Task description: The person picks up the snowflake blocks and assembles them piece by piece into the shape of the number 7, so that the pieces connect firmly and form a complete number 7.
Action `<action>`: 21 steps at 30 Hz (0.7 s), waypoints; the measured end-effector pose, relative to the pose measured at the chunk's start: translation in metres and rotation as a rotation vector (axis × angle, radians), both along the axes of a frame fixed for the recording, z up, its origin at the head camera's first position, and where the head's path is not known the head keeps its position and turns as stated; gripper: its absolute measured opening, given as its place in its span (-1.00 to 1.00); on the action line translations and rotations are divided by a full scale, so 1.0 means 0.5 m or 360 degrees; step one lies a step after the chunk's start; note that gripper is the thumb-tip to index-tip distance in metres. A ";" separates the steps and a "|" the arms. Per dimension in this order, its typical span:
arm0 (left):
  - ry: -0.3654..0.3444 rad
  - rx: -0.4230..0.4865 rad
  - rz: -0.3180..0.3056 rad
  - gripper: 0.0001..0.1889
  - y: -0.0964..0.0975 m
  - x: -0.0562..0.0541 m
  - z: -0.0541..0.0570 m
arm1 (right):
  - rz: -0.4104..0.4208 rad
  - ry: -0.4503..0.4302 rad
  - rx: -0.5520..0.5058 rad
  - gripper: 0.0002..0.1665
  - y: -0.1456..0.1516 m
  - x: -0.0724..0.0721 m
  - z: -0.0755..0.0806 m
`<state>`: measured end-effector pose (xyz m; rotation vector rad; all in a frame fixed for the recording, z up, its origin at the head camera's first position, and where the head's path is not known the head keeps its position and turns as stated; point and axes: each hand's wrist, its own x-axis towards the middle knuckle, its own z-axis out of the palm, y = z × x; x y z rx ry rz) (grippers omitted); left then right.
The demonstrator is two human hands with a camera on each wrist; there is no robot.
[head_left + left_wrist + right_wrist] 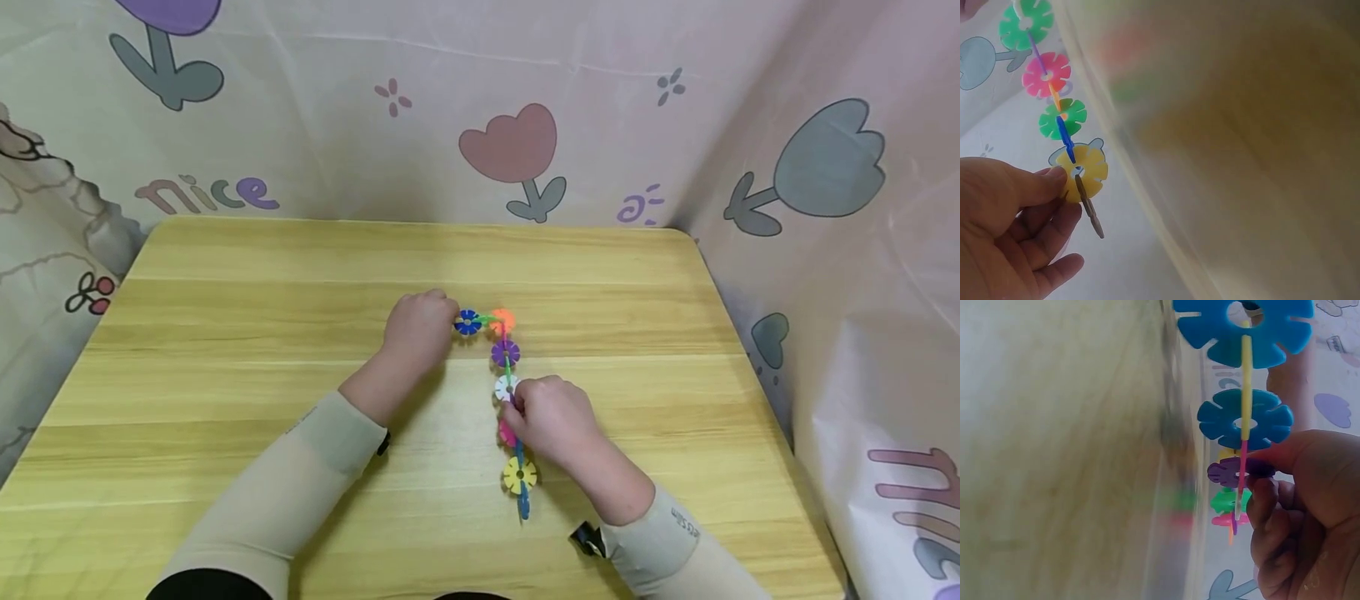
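A chain of notched plastic snowflake discs, joined edge to face in many colours, bends in an L on the table. At its far left end is a blue disc (468,322), beside my left hand (423,333). An orange disc (503,321) marks the corner. In the left wrist view, that thumb and fingers pinch a yellow disc (1095,170), with a brown disc (1090,209) seen edge-on. My right hand (555,417) is at the chain's near stretch, between a white disc (504,387) and a pink disc (507,433). The right wrist view has it pinching a purple disc (1217,472).
The wood-grain table (225,400) lies under both hands. A flower-printed cloth (322,125) hangs behind it and along its sides. Nearest me, the chain ends with a yellow disc (514,476) and a blue disc (524,506).
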<state>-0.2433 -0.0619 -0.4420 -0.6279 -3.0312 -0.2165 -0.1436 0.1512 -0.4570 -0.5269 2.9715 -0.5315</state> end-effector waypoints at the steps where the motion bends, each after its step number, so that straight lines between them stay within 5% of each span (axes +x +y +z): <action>1: -0.0003 -0.0002 -0.0001 -0.70 0.001 0.000 0.001 | -0.0001 -0.0009 0.0004 -0.44 0.000 0.000 0.001; 21: -0.0048 -0.0069 -0.0047 -0.73 0.000 -0.004 -0.007 | 0.0010 -0.0097 0.0075 -0.47 0.000 -0.004 0.000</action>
